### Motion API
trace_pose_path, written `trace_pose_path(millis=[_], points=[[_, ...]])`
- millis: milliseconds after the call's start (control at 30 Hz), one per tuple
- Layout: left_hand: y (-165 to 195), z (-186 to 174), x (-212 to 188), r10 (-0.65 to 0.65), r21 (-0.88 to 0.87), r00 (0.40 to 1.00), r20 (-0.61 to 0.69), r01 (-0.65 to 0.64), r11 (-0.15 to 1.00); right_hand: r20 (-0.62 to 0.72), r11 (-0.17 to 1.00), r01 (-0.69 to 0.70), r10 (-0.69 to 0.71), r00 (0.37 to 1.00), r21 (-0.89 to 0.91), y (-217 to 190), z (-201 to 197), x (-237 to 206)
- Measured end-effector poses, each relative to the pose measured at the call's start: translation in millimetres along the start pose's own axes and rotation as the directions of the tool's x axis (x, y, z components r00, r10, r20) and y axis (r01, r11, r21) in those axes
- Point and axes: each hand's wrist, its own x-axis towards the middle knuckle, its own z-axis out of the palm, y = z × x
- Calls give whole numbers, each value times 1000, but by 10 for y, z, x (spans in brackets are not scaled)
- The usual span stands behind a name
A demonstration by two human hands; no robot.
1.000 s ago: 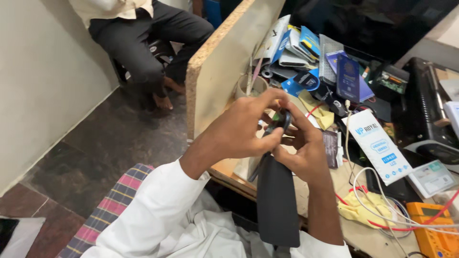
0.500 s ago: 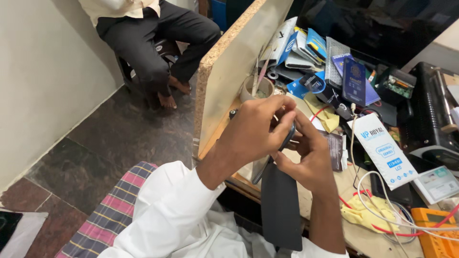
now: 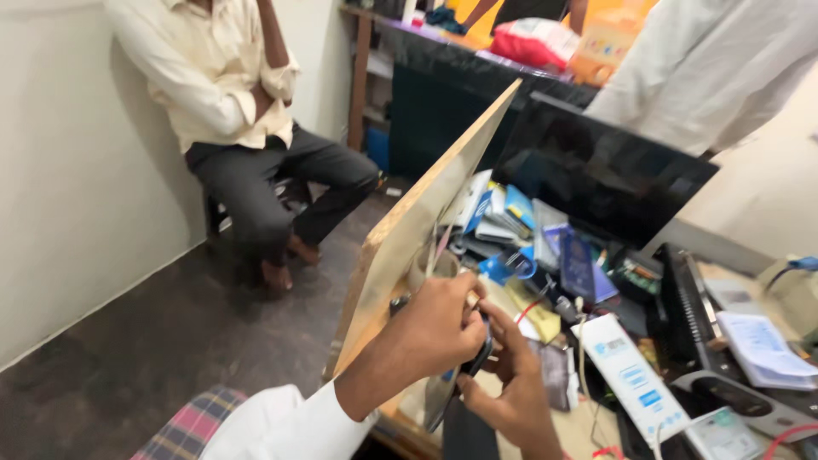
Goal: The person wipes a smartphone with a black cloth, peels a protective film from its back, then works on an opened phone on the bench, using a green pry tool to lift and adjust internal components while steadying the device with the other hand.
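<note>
Since a moment ago my view has lifted, so the seated person [image 3: 247,128] by the wall now shows up to the shoulders and my hands sit low in the picture, though they stay closed on the same dark phone [image 3: 464,375]. My left hand [image 3: 439,328] wraps over its upper part, fingers curled down tight, and my right hand [image 3: 511,383] pinches its lower edge from beneath, thumb against the side. I hold the phone tilted on edge just above the near edge of the cluttered workbench [image 3: 588,430], beside the upright wooden board [image 3: 426,230]. Near my right hand lies a white and blue box [image 3: 630,379], with a dark monitor [image 3: 605,175] leaning behind the pile of packets. Another person in white [image 3: 716,68] stands beyond the monitor.
</note>
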Motion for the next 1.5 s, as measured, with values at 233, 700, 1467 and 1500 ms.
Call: trace_pose_path(millis=[233, 700, 1467, 1500], points=[[-35, 53, 335, -40, 239, 995, 86, 18, 971, -38, 996, -70, 68, 997, -52, -67, 76, 134], [-216, 143, 448, -205, 252, 975, 82, 179, 951, -68, 993, -62, 55, 996, -102, -43, 85, 67], [-256, 142, 409, -363, -2, 907, 212, 372, 928, -142, 1000, 26, -28, 990, -16, -79, 122, -181], [-281, 148, 388, -335, -59, 917, 216, 354, 933, -155, 1000, 16, -18, 988, -14, -95, 124, -198]])
